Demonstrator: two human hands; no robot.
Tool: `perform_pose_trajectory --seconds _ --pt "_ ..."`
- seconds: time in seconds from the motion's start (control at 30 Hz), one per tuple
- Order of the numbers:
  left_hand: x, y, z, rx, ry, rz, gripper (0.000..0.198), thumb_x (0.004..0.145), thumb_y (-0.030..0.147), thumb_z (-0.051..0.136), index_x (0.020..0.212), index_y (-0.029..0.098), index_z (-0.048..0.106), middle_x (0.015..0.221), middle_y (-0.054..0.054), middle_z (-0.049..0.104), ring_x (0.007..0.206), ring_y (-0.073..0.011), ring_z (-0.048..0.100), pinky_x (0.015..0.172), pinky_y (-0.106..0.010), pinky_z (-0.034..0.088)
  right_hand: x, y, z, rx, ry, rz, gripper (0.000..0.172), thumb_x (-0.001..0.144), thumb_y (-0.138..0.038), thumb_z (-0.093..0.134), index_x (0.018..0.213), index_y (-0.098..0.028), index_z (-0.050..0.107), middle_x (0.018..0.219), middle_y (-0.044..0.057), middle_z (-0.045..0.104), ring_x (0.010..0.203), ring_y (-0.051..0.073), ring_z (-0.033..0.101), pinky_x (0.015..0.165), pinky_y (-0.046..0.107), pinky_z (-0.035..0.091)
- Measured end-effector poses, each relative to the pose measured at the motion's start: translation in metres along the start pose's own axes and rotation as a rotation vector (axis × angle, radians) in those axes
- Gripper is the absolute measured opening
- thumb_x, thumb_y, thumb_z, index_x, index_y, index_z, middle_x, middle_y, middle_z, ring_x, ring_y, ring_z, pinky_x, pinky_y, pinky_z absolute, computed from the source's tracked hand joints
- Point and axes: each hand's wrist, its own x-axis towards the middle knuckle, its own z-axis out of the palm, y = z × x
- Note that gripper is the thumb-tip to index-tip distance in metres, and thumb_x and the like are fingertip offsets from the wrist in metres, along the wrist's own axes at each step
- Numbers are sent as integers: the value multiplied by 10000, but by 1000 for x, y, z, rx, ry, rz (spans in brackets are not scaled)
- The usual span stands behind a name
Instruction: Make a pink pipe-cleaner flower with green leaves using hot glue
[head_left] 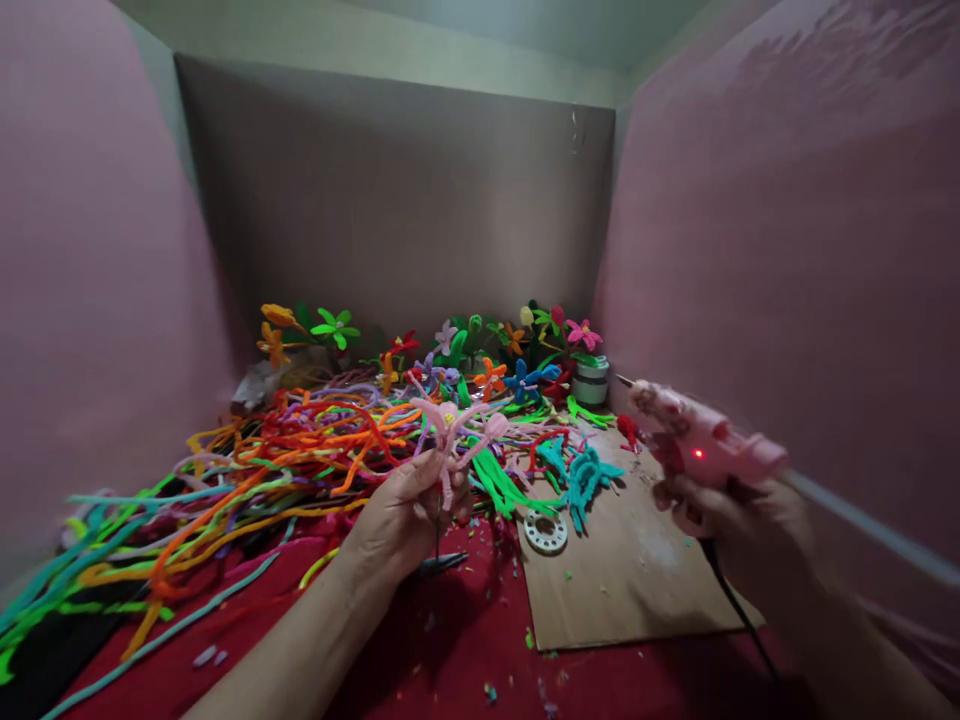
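Observation:
Between the fingers of my left hand (401, 515) is a pink pipe-cleaner flower (448, 425), held upright by its stem. It has a yellow centre, and a pink bud sticks out to its right. My right hand (739, 530) is wrapped round the handle of a pink glue gun (697, 440). A red light glows on the gun's side, its nozzle points up and left, and a clear glue stick (862, 515) juts from its back. The nozzle is well apart from the flower. A dark cord hangs below the gun.
Loose coloured pipe cleaners (322, 450) heap on the left and middle. Finished flowers (487, 375) stand along the back wall. A cardboard sheet (622, 590) at right carries a round holed disc (545, 532) and teal pipe-cleaner pieces (589, 480). A striped pot (591, 382) stands behind it.

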Motion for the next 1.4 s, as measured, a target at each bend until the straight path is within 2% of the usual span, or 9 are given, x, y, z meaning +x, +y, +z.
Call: perform_pose_trajectory --seconds 0.07,0.17,0.23,0.3,0.5,0.63,0.8,1.03,1.4 --pt "1 7 -1 -5 18 16 150 624 205 711 595 110 598 573 -15 536 491 -89 468 463 -222 417 12 -21 30 392 -98 147 163 671 -261 621 805 -167 611 685 29 593 578 147 553 532 264 465" --pt "2 17 -3 -16 30 74 137 622 204 707 610 113 606 567 -15 529 500 -99 471 451 -224 411 29 -35 72 756 -257 306 147 680 -225 570 815 -171 590 664 11 568 606 130 556 527 235 467" --pt "2 21 -4 -11 48 100 119 628 188 697 610 110 610 564 -17 527 510 -102 473 458 -228 417 32 -30 93 797 -342 310 122 712 -251 538 802 -178 574 649 2 557 556 126 543 463 226 433" --pt "1 23 -5 -5 76 106 113 637 174 686 593 109 606 559 -18 522 520 -104 477 465 -228 423 27 -18 103 666 -376 259 140 778 -313 500 765 -187 558 590 -14 533 447 113 489 396 229 375" --pt "4 20 -6 14 159 127 97 662 164 657 599 115 603 565 -22 520 529 -111 487 465 -232 438 6 15 99 208 -336 53 232 800 -354 510 670 -168 553 519 -17 485 472 104 435 447 233 335" --pt "7 21 -6 33 233 149 115 673 167 646 585 106 605 561 -23 522 516 -105 493 465 -229 454 3 18 99 167 -405 91 223 780 -366 534 669 -173 526 511 -30 442 456 90 388 414 223 291" --pt "7 21 -8 19 218 140 106 660 152 657 585 104 599 576 -21 540 517 -98 499 487 -235 474 -3 23 101 103 -534 66 264 809 -401 500 690 -165 515 538 -32 404 465 84 342 425 235 255" --pt "8 19 -7 90 258 120 143 623 192 695 566 108 594 550 -25 539 512 -112 498 458 -236 459 -5 25 101 85 -484 31 246 810 -389 510 706 -171 555 540 -26 427 465 87 350 409 237 254" --pt "8 18 -10 93 175 129 137 602 194 722 592 111 613 547 -7 551 520 -97 498 477 -220 452 -2 13 103 167 -469 -28 215 788 -381 552 667 -208 594 489 -21 413 428 99 343 384 244 282"
